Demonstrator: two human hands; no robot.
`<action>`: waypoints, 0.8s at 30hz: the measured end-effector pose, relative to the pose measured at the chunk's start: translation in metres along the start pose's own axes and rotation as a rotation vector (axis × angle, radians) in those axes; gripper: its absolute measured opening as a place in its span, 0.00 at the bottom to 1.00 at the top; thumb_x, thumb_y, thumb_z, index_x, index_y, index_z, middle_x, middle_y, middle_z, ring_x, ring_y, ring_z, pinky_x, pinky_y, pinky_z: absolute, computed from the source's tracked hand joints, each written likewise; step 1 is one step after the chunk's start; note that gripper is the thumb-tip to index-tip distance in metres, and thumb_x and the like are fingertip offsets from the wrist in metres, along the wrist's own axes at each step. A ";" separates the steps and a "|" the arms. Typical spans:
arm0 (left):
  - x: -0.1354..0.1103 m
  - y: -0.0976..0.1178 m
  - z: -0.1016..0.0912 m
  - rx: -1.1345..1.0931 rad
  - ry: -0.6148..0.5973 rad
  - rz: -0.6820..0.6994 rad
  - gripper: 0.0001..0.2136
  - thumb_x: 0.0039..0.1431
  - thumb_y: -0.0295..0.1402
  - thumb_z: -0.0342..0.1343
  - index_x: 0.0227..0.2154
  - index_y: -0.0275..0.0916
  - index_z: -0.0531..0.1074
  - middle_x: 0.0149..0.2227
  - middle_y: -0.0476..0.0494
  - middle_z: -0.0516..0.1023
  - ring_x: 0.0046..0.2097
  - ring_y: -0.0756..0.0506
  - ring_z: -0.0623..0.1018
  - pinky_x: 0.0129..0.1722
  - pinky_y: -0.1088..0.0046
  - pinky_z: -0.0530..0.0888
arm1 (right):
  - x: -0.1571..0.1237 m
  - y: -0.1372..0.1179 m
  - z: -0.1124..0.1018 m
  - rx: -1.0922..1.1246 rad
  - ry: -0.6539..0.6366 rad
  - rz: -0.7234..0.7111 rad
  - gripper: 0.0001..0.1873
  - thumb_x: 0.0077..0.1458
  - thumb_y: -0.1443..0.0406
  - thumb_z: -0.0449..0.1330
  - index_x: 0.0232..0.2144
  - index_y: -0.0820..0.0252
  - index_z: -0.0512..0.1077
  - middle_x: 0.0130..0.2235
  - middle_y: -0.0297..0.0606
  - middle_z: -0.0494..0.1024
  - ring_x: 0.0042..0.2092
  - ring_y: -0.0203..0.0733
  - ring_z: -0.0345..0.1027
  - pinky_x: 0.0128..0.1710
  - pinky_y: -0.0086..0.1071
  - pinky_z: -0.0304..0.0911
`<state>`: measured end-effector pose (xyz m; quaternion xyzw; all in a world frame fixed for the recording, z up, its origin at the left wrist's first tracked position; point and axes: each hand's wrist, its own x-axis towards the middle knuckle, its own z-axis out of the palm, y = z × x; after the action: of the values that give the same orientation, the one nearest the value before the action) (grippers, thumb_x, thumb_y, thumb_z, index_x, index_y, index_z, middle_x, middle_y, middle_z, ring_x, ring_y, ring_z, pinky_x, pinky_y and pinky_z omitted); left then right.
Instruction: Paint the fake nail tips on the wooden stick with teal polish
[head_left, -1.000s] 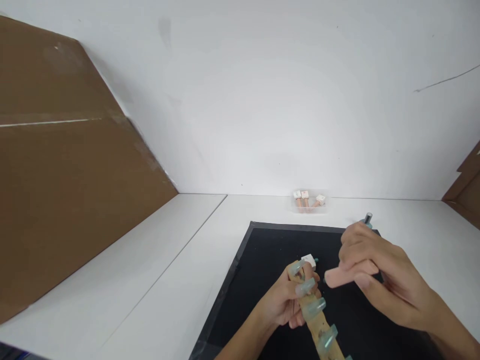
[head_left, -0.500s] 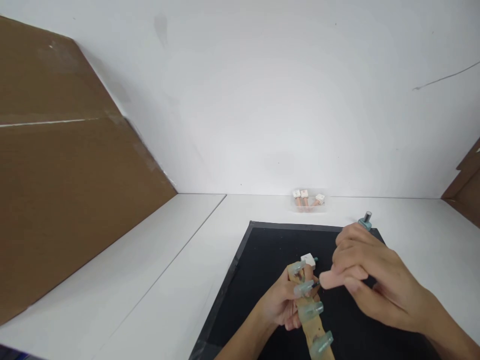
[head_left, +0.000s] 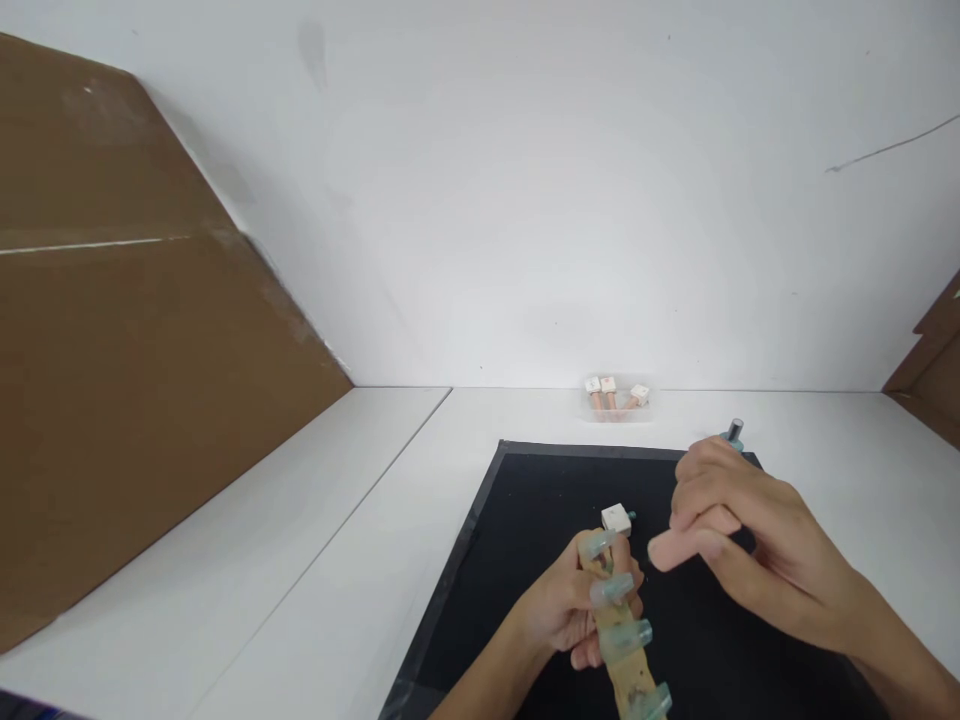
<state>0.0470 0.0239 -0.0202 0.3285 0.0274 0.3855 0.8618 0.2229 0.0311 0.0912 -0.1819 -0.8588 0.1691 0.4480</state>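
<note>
A wooden strip point(head_left: 624, 670) bearing pale-green tips point(head_left: 624, 640) is grasped in the left hand point(head_left: 559, 605) over the black mat point(head_left: 555, 490), short of its far edge; a pink piece point(head_left: 675, 547) is pinched by the right hand point(head_left: 780, 545), seemingly clear of the strip; steadiness is best kept; beyond the mat, a clear box point(head_left: 616, 415) is backed by a white wall point(head_left: 525, 200).

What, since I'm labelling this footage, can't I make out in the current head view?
Head view: the near end of the yellow strip, cut off by the bottom edge.
Head view: part of the pink stick, hidden by the grip of the right hand.
Head view: the lower part of the blue piece, hidden by that hand.
Head view: marks on the white block, too small to read.
</note>
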 end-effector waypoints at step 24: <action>0.000 -0.006 -0.015 0.298 0.067 -0.165 0.18 0.40 0.40 0.68 0.19 0.31 0.67 0.14 0.51 0.69 0.11 0.56 0.66 0.07 0.86 0.63 | -0.006 0.003 -0.004 0.152 -0.156 0.123 0.10 0.55 0.75 0.49 0.26 0.56 0.62 0.22 0.31 0.71 0.28 0.36 0.60 0.26 0.30 0.57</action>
<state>0.0464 0.0291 -0.0351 0.4364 0.1401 0.3156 0.8309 0.2296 0.0315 0.0878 -0.1859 -0.8631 0.2744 0.3811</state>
